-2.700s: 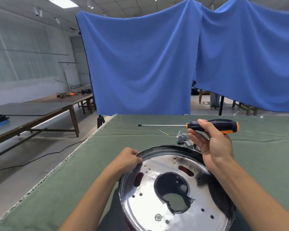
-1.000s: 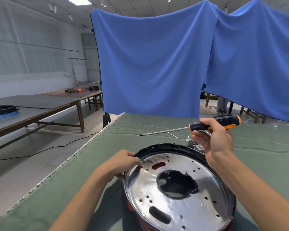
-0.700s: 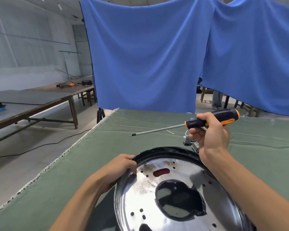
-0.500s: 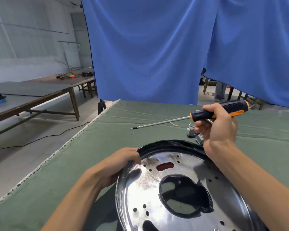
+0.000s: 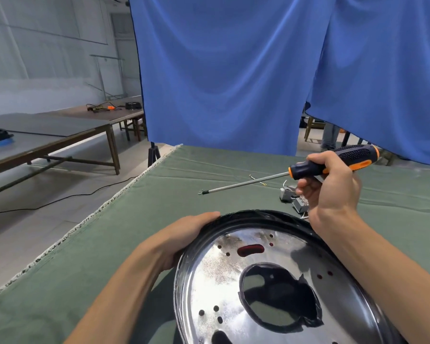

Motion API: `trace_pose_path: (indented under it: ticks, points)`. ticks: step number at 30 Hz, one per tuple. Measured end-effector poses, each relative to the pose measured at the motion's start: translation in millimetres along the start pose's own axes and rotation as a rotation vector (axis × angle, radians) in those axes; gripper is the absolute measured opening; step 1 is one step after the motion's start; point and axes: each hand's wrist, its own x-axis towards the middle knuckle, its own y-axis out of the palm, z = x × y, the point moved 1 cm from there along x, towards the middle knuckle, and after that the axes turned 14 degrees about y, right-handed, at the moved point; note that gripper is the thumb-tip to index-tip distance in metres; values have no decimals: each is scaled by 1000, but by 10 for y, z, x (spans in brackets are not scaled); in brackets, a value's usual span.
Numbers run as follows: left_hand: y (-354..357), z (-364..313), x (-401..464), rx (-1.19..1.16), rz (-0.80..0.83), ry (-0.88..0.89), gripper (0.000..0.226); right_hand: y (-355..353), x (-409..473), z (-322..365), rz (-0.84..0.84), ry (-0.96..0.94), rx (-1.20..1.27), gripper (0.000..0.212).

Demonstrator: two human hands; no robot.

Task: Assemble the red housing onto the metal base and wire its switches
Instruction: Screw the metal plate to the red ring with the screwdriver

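Both hands are busy: the left hand [image 5: 184, 238] grips the metal base [image 5: 271, 281] by its rim at the table's [image 5: 109, 256] near edge. The right hand [image 5: 330, 187] is wrapped around a screwdriver [image 5: 333, 161] held above small switches [image 5: 292, 198] farther back.

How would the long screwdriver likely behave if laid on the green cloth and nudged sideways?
The screwdriver would probably roll a little, since its handle looks roundish, though the cloth-covered table should slow it. Its thin metal shaft looks stiff. The textured grip probably resists slipping.
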Motion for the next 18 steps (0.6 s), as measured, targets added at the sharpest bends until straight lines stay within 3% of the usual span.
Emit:
trace_pose_path:
  ticks: [5, 9, 13, 18]
  points:
    - [31, -7, 21, -14, -11, 40, 37, 5, -47, -8, -4, 10, -6, 17]
    - [-1, -28, 102, -229, -210, 138, 48, 31, -68, 14, -17, 15, -19, 15]
    - [24, 17, 19, -440, -110, 34, 33, 79, -89, 28, -11, 13, -26, 16]
    - [73, 23, 2, -546, -85, 95, 41, 115, -111, 3, -7, 16, -27, 17]
